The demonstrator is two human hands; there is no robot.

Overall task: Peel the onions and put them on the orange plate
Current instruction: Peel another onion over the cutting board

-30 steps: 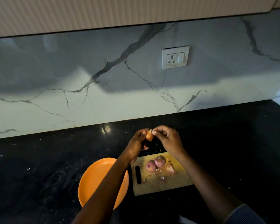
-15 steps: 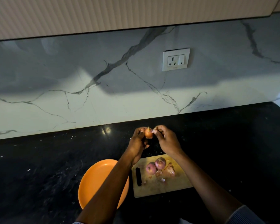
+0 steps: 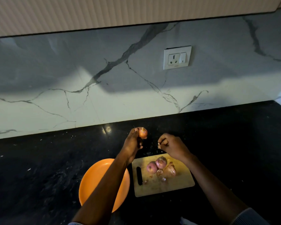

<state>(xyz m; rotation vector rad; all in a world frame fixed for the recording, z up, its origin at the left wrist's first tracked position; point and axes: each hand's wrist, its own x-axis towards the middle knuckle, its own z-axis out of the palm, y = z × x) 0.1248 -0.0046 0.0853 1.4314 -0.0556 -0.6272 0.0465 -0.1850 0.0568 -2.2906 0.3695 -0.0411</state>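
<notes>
At the bottom edge: two forearms enter the view, each sleeve cut off by the frame, and a pale scrap between them is too cropped to identify.
Orange plate (image 3: 89, 184): lies on the black counter (image 3: 39, 168), left of the cutting board; the left forearm hides its right part.
Cutting board (image 3: 177, 184): pale wood, with a dark slot at its left end; it carries three onions (image 3: 161, 167) bunched together, and the dim light makes it hard to tell how much skin each keeps.
Peel scraps (image 3: 160, 172): small bits beside the onions, blurred.
Right hand (image 3: 172, 146): above the board's far edge, fingers curled, tips pinching a small pale fragment (image 3: 159, 144), probably skin.
Left hand (image 3: 133, 142): raised, fingers wrapped round a small onion (image 3: 143, 132), apart from the right hand.
Backsplash (image 3: 104, 78): veined marble with a white socket (image 3: 177, 57).
Cabinet (image 3: 120, 10): ribbed and pale, cut off at the top.
</notes>
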